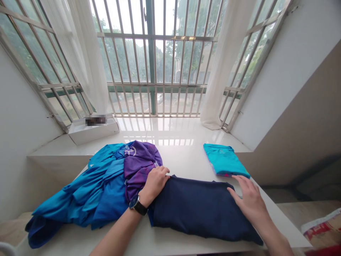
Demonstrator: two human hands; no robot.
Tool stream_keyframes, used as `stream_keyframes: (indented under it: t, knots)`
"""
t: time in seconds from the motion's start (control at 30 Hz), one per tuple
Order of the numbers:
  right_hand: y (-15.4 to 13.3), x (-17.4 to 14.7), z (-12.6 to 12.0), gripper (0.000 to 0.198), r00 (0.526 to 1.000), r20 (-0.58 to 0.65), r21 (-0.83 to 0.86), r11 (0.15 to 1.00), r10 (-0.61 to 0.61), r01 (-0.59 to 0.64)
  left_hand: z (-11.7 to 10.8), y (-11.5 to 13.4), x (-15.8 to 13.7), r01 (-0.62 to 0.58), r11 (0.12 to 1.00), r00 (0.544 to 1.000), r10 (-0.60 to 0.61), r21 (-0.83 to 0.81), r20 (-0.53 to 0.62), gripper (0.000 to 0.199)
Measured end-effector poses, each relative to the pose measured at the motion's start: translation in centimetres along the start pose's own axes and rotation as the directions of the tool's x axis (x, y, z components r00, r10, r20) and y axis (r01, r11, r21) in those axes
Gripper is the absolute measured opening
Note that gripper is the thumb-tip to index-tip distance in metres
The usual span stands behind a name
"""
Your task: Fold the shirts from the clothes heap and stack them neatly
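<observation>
White tabletop (181, 156) — room behind navy cloth (197, 209) | left hand (155, 182) on corner, grip unclear | right hand (249, 199) — spread by edge

A smooth, dark navy-blue fabric garment (195, 206), folded into a broad flat bundle, lies on the white tabletop (183, 163), its long side running across and its lower right corner drawn out to a point. Its surface is nearly free of creases, and a sliver of brighter blue shows at its lower left edge. Just beyond its right end sits a neatly folded turquoise fabric garment (226, 160), a flat packet with a faint mark near its far edge and purple-pink along its underside. At the left, a crumpled heap of blue and purple printed fabric (106, 188) sprawls in loose folds, with white markings on the purple part.
</observation>
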State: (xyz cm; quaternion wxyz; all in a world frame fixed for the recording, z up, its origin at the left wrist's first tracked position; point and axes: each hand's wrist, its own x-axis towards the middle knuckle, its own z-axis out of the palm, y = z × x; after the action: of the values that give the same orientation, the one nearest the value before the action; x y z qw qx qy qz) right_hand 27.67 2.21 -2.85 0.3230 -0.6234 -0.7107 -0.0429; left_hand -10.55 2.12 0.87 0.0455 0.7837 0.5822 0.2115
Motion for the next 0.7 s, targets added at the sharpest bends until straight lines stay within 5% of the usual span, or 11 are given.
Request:
stream_keyframes:
  t: [0.13,0.33,0.43,0.7]
  knots:
    - [-2.5,-2.1,0.0,0.066,0.987,0.089,-0.130,0.981,-0.133,0.144,-0.7,2.6,-1.5,-0.096,0.994,0.993,0.092,-0.055,-0.078,0.021]
    - [-1.2,-5.8,3.2,0.084,0.971,0.241,-0.244,0.967,-0.009,0.069,0.1,3.0,-5.0,-0.172,0.983,0.970,0.159,0.058,0.182,0.067]
    - [-0.7,-6.2,3.2,0.085,0.955,0.296,-0.239,0.968,0.004,0.071,0.8,1.7,-5.5,-0.162,0.983,0.958,0.137,0.081,0.251,0.070]
    - [-2.0,-5.2,2.4,0.083,0.941,0.334,-0.224,0.974,0.051,0.026,2.0,0.9,-5.1,-0.180,0.977,0.975,0.161,0.115,0.154,0.065]
